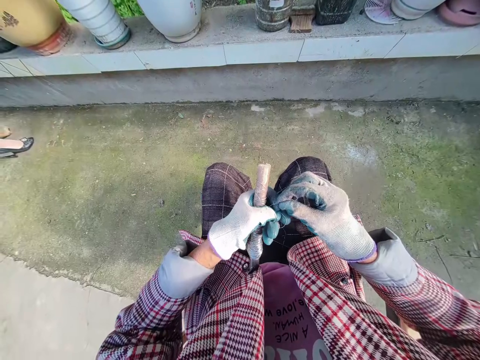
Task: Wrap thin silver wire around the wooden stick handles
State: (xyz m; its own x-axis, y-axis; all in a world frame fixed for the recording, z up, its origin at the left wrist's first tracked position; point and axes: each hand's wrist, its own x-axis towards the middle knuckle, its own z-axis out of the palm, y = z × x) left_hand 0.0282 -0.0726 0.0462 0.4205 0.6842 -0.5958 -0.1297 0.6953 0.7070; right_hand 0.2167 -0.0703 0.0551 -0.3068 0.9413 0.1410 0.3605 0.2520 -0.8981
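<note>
My left hand (pixel 240 225), in a white knit glove with teal fingertips, is wrapped round a brown cylindrical stick (pixel 261 184) that stands upright over my lap. Grey thread or wire is wound round the stick's lower part (pixel 255 245). My right hand (pixel 322 212), in a grey glove with teal fingertips, is just right of the stick, its fingers pinched together near the left hand's fingertips; a thin thread seems to run there, but I cannot make it out. My knees in dark checked trousers (pixel 221 192) lie beneath both hands.
Mossy concrete ground (pixel 112 170) stretches ahead. A tiled ledge (pixel 240 52) at the back carries large pots (pixel 174 17), a metal bucket (pixel 273 14) and a brush. Another person's foot in a black shoe (pixel 17 146) shows at the far left.
</note>
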